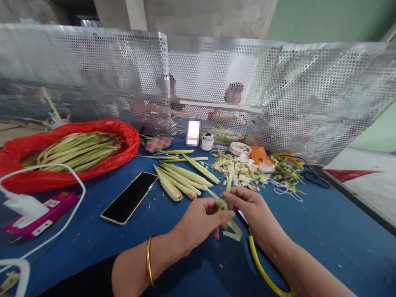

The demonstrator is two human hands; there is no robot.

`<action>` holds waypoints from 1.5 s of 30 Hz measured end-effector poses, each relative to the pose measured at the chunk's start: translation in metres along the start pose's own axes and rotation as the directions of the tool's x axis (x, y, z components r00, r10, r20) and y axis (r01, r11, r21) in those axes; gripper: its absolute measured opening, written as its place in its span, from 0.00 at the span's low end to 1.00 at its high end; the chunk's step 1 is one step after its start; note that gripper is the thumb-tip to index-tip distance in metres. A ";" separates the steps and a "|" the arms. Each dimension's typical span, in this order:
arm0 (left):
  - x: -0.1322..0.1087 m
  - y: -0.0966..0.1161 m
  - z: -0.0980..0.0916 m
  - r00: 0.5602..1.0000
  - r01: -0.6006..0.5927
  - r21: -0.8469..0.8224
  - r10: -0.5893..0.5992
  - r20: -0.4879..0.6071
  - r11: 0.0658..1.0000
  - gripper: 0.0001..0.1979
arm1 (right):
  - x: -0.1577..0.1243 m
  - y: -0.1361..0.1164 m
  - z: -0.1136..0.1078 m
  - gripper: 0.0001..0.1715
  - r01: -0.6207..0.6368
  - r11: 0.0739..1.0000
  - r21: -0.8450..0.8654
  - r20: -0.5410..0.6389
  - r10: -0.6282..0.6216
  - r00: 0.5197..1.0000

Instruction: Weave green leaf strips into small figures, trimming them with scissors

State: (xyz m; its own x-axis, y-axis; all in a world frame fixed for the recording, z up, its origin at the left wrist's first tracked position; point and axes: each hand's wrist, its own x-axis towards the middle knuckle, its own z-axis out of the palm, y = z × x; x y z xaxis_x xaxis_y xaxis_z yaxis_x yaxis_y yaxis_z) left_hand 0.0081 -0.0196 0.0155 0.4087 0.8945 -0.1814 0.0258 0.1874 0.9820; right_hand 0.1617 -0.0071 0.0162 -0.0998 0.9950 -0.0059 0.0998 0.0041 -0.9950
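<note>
Green strands (78, 150) in red bag (132, 137)

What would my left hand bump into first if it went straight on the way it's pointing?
Past the green strip in its fingertips, your left hand would probably meet your right hand first, though exact depth is hard to judge.
</note>
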 end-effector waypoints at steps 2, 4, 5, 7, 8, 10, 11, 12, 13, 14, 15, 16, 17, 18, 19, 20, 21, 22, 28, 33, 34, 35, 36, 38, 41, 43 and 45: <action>0.000 -0.001 -0.001 0.997 0.055 -0.044 -0.053 0.056 0.998 0.21 | 0.001 0.002 0.002 0.16 -0.055 0.982 0.180 -0.010 0.057 0.998; 0.001 -0.001 -0.002 0.992 0.084 -0.099 -0.073 0.102 0.992 0.21 | 0.000 0.003 0.001 0.15 -0.103 0.950 0.293 0.014 0.103 0.995; 0.001 -0.002 -0.002 0.990 0.091 -0.122 -0.076 0.118 0.988 0.20 | 0.000 0.003 0.001 0.15 -0.125 0.936 0.330 0.032 0.121 0.992; 0.001 -0.002 -0.003 0.988 0.101 -0.149 -0.082 0.130 0.984 0.18 | -0.001 0.003 0.000 0.15 -0.151 0.913 0.378 0.056 0.140 0.988; 0.001 -0.002 -0.003 0.988 0.102 -0.153 -0.082 0.129 0.983 0.18 | -0.001 0.004 0.000 0.15 -0.152 0.905 0.397 0.051 0.144 0.988; 0.001 -0.002 -0.002 0.990 0.088 -0.140 -0.071 0.118 0.986 0.17 | 0.000 0.006 0.001 0.16 -0.118 0.896 0.428 -0.007 0.134 0.991; 0.000 -0.002 -0.001 0.992 0.076 -0.128 -0.062 0.111 0.989 0.18 | 0.001 0.007 0.001 0.16 -0.087 0.895 0.437 -0.050 0.121 0.991; 0.000 -0.002 -0.001 0.993 0.069 -0.116 -0.056 0.108 0.991 0.18 | 0.003 0.009 0.001 0.16 -0.054 0.898 0.436 -0.091 0.104 0.990; 0.000 -0.001 -0.001 0.993 0.066 -0.104 -0.055 0.107 0.992 0.19 | 0.004 0.010 0.000 0.15 -0.033 0.907 0.419 -0.117 0.090 0.989; 0.000 -0.001 0.000 0.993 0.066 -0.097 -0.056 0.101 0.993 0.19 | 0.006 0.012 0.000 0.15 -0.028 0.922 0.387 -0.126 0.084 0.988; 0.000 -0.001 0.000 0.994 0.067 -0.095 -0.059 0.089 0.993 0.19 | 0.008 0.012 -0.001 0.16 -0.036 0.940 0.340 -0.130 0.085 0.988; 0.000 0.000 -0.001 0.996 0.068 -0.099 -0.061 0.067 0.993 0.18 | 0.009 0.011 -0.003 0.16 -0.038 0.961 0.275 -0.144 0.080 0.986; 0.000 0.001 -0.001 0.997 0.068 -0.108 -0.065 0.034 0.992 0.17 | 0.009 0.010 -0.005 0.15 -0.016 0.981 0.194 -0.183 0.052 0.982; 0.001 0.002 -0.002 0.997 0.069 -0.122 -0.071 -0.010 0.990 0.17 | 0.007 0.006 -0.006 0.15 0.039 0.995 0.094 -0.251 -0.014 0.968; 0.001 0.003 -0.003 0.995 0.071 -0.142 -0.080 -0.059 0.987 0.16 | 0.004 0.002 -0.008 0.14 0.130 0.991 -0.026 -0.333 -0.131 0.934; 0.001 0.005 -0.005 0.991 0.072 -0.168 -0.090 -0.102 0.983 0.16 | -0.001 -0.003 -0.008 0.11 0.239 0.957 -0.163 -0.390 -0.285 0.876; 0.001 0.008 -0.006 0.986 0.068 -0.194 -0.096 -0.138 0.979 0.16 | -0.007 -0.007 -0.008 0.08 0.342 0.889 -0.304 -0.402 -0.445 0.800; 0.001 0.010 -0.008 0.983 0.055 -0.218 -0.091 -0.161 0.974 0.15 | -0.014 -0.012 -0.007 0.07 0.437 0.794 -0.422 -0.341 -0.585 0.736; -0.001 0.015 -0.013 0.981 -0.062 -0.245 0.014 -0.194 0.968 0.12 | -0.032 -0.004 0.019 0.10 0.322 0.832 -0.452 0.112 -0.306 0.946; -0.002 0.009 -0.010 0.978 -0.055 -0.222 0.007 -0.210 0.974 0.12 | -0.023 0.010 0.032 0.19 0.104 0.960 -0.261 0.081 -0.086 0.993; -0.002 0.009 -0.010 0.976 -0.054 -0.220 0.005 -0.216 0.974 0.12 | -0.022 0.010 0.032 0.20 0.114 0.961 -0.252 0.082 -0.096 0.992; -0.001 0.008 -0.010 0.975 -0.051 -0.220 0.000 -0.223 0.974 0.12 | -0.023 0.009 0.031 0.21 0.129 0.959 -0.252 0.095 -0.108 0.990; -0.001 0.008 -0.010 0.972 -0.047 -0.222 -0.006 -0.233 0.974 0.12 | -0.023 0.008 0.030 0.21 0.143 0.956 -0.255 0.114 -0.117 0.987; 0.000 0.008 -0.011 0.967 -0.052 -0.230 -0.008 -0.254 0.972 0.11 | -0.025 0.006 0.027 0.21 0.145 0.954 -0.262 0.143 -0.110 0.984; 0.002 0.009 -0.010 0.956 -0.090 -0.249 0.013 -0.294 0.964 0.08 | -0.026 0.004 0.025 0.21 0.132 0.949 -0.288 0.161 -0.088 0.983; 0.002 0.010 -0.010 0.947 -0.101 -0.277 0.007 -0.321 0.955 0.07 | -0.025 0.004 0.025 0.21 0.133 0.943 -0.305 0.174 -0.083 0.981; 0.002 0.011 -0.009 0.944 -0.103 -0.309 -0.005 -0.331 0.945 0.07 | -0.025 0.004 0.026 0.21 0.132 0.943 -0.306 0.169 -0.083 0.982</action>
State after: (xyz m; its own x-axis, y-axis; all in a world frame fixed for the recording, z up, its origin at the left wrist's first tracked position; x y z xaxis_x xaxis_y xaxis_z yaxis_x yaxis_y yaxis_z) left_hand 0.0007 -0.0122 0.0251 0.0836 0.9775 -0.1938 -0.2998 0.2102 0.9306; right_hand 0.1393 -0.0346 0.0094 -0.2738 0.9599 0.0601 0.3836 0.1663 -0.9084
